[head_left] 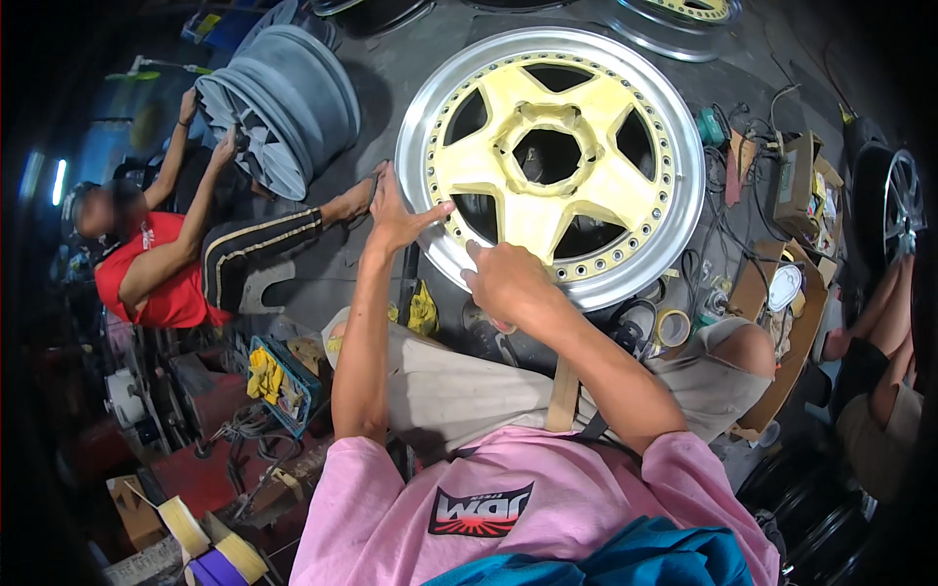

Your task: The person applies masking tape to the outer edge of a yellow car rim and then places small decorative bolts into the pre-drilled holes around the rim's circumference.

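Note:
A large wheel rim (430,115) stands tilted before me, its polished silver lip around a star-shaped centre covered in pale yellow masking (528,220). My left hand (396,217) holds its lower left edge, thumb stretched across the lip and fingers along the outer side. At the bottom edge my right hand (513,283) grips the lip, with one digit laid on the silver face and the other fingers curled below. Small holes run around the yellow face. What lies under my right fingers is hidden.
To the left, a person in a red top (156,269) handles a grey wheel (308,98). Masking tape (672,327) lies near my right knee, by cardboard boxes (806,337) and cables. A blue crate (303,405) is at left; another person's legs (884,322) show at far right.

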Demonstrator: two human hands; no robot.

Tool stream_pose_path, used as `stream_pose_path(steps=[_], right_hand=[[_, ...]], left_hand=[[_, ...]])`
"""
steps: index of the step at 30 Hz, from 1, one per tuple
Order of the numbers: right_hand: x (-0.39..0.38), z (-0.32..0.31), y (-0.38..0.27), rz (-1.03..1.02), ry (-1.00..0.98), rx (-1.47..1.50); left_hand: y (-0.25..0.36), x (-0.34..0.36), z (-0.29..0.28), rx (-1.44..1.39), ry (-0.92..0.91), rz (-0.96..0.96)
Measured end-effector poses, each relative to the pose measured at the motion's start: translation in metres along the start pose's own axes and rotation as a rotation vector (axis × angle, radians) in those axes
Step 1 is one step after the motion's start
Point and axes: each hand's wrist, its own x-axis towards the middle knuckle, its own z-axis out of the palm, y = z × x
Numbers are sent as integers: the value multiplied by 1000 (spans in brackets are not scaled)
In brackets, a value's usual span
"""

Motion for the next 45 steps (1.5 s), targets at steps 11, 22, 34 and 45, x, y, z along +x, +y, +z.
stream_pose_path(steps=[11,22,34,45], right_hand=[[-2,-9,-2,-9,-45,-111],[-1,4,1,-56,46,-161],[-10,8,4,-101,148,-77],[-36,-15,-4,-161,279,-49]], left_hand=[[6,-6,16,-507,125,-148],[32,-9,20,-538,187,-267],[-3,-14,16,-610,3,-306],[25,-36,11,-666,-93,-255]])
